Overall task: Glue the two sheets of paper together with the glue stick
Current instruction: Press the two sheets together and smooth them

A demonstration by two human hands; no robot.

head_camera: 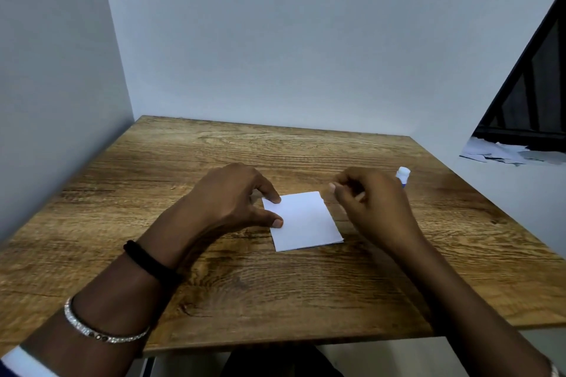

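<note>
A small white paper (306, 223) lies flat in the middle of the wooden table (214, 156). A thin second edge peeks out at its lower right corner, so two sheets seem stacked. My left hand (232, 196) rests at the paper's left side, index fingertip on the far left corner and thumb tip on the left edge. My right hand (373, 205) hovers just right of the paper with its fingers curled under and nothing visible in it. The glue stick (403, 176), white-capped with a blue body, sits on the table behind my right hand, partly hidden by it.
Grey walls close the table in at the left and back. To the right, past the table's edge, a dark framed panel (533, 95) leans over scattered paper scraps (502, 151). The table's near edge crosses below my forearms.
</note>
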